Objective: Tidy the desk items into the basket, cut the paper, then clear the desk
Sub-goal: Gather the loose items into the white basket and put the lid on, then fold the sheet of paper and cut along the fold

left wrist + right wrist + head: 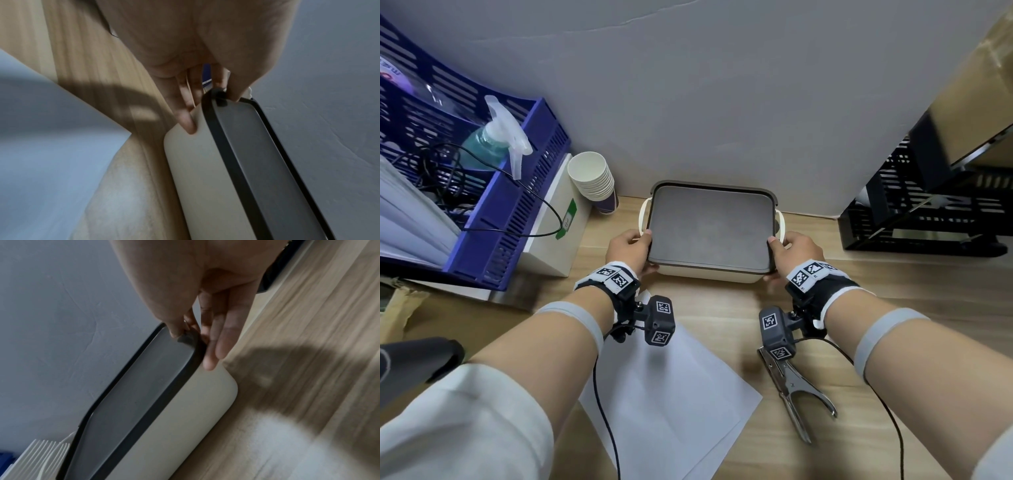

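Note:
A cream basket (709, 277) with a dark grey lid (710, 228) stands on the wooden desk against the back wall. My left hand (631, 250) grips its left end, thumb on the lid rim and fingers (186, 120) down the cream wall (197, 170). My right hand (792, 251) holds the right end the same way, thumb on the lid (144, 386) and fingers (216, 345) beside the rim. White sheets of paper (667, 394) lie under my left forearm. A metal plier-like punch (796, 387) lies on the desk below my right wrist.
A blue file rack (493, 205) holding a spray bottle (493, 140) and cables fills the left, beside a white box (554, 219) and stacked paper cups (594, 181). A black mesh rack (928, 205) stands at the right under a cardboard box (969, 96).

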